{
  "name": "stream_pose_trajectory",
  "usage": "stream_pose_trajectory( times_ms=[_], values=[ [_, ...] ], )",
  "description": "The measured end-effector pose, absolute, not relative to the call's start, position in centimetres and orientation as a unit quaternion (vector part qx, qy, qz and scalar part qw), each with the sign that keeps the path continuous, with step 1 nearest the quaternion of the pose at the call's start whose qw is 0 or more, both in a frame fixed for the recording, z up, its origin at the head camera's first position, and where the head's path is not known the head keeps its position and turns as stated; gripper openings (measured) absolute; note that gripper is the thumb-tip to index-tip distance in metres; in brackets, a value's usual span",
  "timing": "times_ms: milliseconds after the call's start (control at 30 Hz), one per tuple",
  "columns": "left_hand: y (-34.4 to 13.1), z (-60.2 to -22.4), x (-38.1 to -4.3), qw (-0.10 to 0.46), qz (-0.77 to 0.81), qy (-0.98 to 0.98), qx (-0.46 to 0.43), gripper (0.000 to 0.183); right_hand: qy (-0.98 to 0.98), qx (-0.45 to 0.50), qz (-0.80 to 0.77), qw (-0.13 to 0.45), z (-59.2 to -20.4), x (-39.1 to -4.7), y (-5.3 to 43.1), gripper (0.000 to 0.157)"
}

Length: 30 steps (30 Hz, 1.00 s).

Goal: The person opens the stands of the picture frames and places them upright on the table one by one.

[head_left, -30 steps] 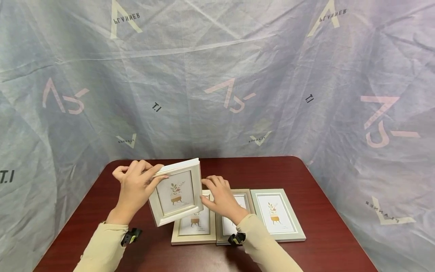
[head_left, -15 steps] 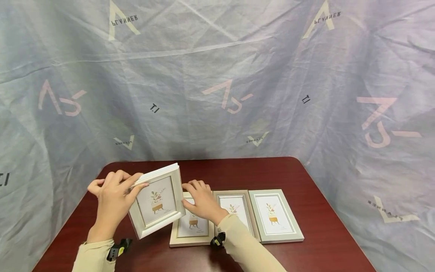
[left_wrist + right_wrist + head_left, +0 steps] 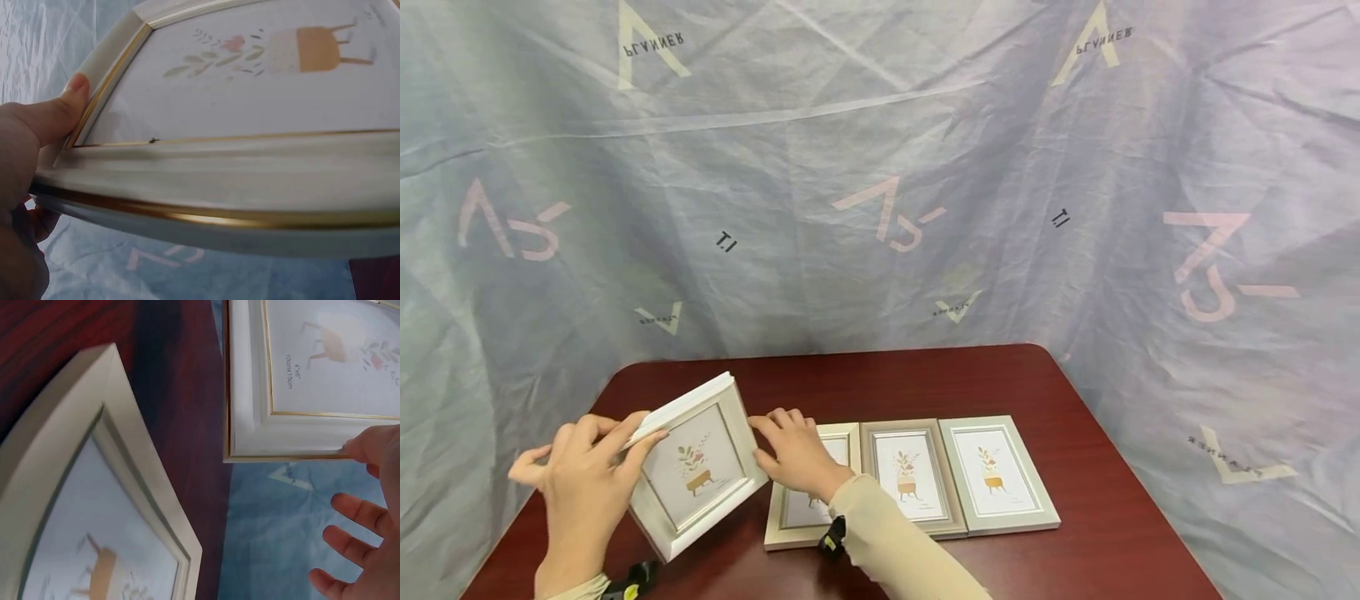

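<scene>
A wrinkled grey fabric backdrop (image 3: 820, 275) printed with scattered letters encloses the workspace. Below it stands a dark red table (image 3: 925, 379) with rounded far corners. Three rectangular picture frames lie flat on it, side by side in a row. As seen in the head view, these are: a cream frame (image 3: 797, 537) at the left end, a taupe frame (image 3: 947, 475) in the centre, and a pale green frame (image 3: 1029, 471) at the right end. A rectangular white frame with gold trim (image 3: 741, 433) is held tilted above the table, to the left of the row, its front toward the head camera. A pale cream sleeve (image 3: 898, 537) on the right arm covers part of the taupe frame. The left hand (image 3: 587, 483) grips the white frame at one corner, thumb on the front rim and fingers behind. The right hand (image 3: 797, 454) touches the opposite edge with thumb and forefinger, remaining fingers spread; whether it pinches that edge cannot be determined. The white frame contains a plant print (image 3: 250, 81) with an orange-brown, legged pot. A black wrist strap (image 3: 831, 537) is visible at the right wrist.
</scene>
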<state>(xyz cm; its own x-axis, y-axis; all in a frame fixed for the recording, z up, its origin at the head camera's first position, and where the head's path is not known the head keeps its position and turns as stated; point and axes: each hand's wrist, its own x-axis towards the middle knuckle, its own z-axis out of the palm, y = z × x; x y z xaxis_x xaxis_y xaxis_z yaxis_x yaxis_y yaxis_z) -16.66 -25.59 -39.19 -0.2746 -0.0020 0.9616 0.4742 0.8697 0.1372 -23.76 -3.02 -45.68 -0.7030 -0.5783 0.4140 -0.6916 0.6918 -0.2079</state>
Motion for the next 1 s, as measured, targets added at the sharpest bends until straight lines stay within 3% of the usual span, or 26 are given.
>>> stream_pose_trajectory(
  times_ms=[633,1000],
  values=[
    [-26.3,-40.9,-14.2,0.673,-0.226,-0.701,-0.073,0.062,-0.92,0.348,0.109,0.142,-46.5,-23.0,-7.1,0.043],
    [-27.4,-43.4,-14.4,0.656,-0.226,-0.716,-0.072,0.063,-0.917,0.354,0.107,0.148,-47.9,-22.6,-7.5,0.043]
  ],
)
